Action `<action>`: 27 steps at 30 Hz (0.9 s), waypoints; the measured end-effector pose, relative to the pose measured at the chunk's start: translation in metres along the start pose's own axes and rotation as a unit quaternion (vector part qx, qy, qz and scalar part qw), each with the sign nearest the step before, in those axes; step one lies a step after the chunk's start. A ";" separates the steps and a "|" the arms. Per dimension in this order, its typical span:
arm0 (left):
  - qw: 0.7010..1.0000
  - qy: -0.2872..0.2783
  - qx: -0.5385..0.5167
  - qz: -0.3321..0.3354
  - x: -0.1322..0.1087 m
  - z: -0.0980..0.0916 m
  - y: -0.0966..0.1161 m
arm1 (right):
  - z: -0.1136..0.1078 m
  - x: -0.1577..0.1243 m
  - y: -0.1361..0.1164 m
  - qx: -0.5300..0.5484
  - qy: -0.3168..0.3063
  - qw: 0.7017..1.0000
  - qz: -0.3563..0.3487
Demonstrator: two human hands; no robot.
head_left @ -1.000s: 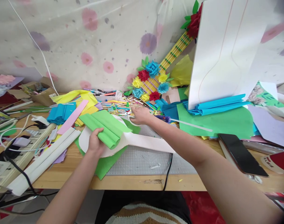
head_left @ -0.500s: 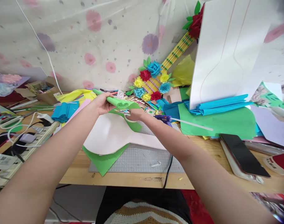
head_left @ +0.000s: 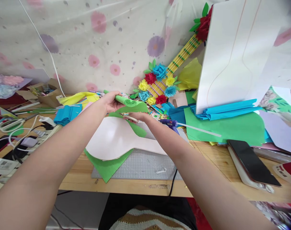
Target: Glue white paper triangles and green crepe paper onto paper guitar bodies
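Observation:
My left hand (head_left: 111, 101) is closed round a roll of green crepe paper (head_left: 126, 102), held up over the back of the table. Just below it, my right hand (head_left: 138, 117) grips what looks like a small pair of scissors (head_left: 128, 117), its fingers partly hidden under the green paper's loose end (head_left: 136, 128). Beneath both hands a white guitar-shaped cutout (head_left: 112, 137) lies on a green sheet (head_left: 107, 167) and a grey cutting mat (head_left: 145, 164).
A purple glue gun (head_left: 169, 123) lies right of my hands. A paper guitar with flowers (head_left: 160, 81) leans on the wall beside a white board (head_left: 231, 57). Blue crepe (head_left: 227, 109), green paper (head_left: 234, 127) and a phone (head_left: 253, 162) lie right; cables (head_left: 13, 140) left.
My left hand lifted the green crepe roll from the table's front left up to the back middle. My right hand picked something out of the pile and drew it slightly back under the roll.

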State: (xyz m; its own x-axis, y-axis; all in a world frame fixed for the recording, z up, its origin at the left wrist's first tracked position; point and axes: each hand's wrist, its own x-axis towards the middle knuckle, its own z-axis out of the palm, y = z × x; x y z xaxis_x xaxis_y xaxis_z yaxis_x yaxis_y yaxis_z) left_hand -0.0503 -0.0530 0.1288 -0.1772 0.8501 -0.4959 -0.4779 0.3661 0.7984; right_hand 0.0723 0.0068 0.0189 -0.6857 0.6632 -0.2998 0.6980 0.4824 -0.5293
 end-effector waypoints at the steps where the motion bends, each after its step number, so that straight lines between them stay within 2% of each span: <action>1: 1.000 -0.007 0.004 -0.001 0.001 0.000 0.001 | 0.000 0.002 0.003 0.069 -0.028 0.997 0.006; 4: 0.999 -0.040 0.007 -0.009 0.005 -0.001 0.003 | 0.001 0.011 0.014 0.255 -0.085 0.963 0.029; 8: 0.996 -0.079 0.010 -0.037 0.007 -0.001 0.005 | 0.004 0.021 0.025 0.370 -0.119 0.920 0.052; 20: 0.999 -0.052 0.007 -0.014 0.005 0.005 0.000 | 0.007 0.021 0.023 0.406 -0.113 0.906 0.036; 27: 0.999 -0.040 0.015 -0.003 0.002 0.009 0.000 | 0.005 0.022 0.025 0.380 -0.108 0.919 0.016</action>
State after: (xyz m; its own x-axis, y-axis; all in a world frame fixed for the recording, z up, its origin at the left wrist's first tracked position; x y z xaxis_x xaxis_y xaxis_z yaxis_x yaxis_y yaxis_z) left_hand -0.0428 -0.0482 0.1309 -0.1048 0.8753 -0.4721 -0.4525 0.3807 0.8064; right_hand 0.0736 0.0311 -0.0054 -0.7502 0.5011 -0.4314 0.4288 -0.1281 -0.8943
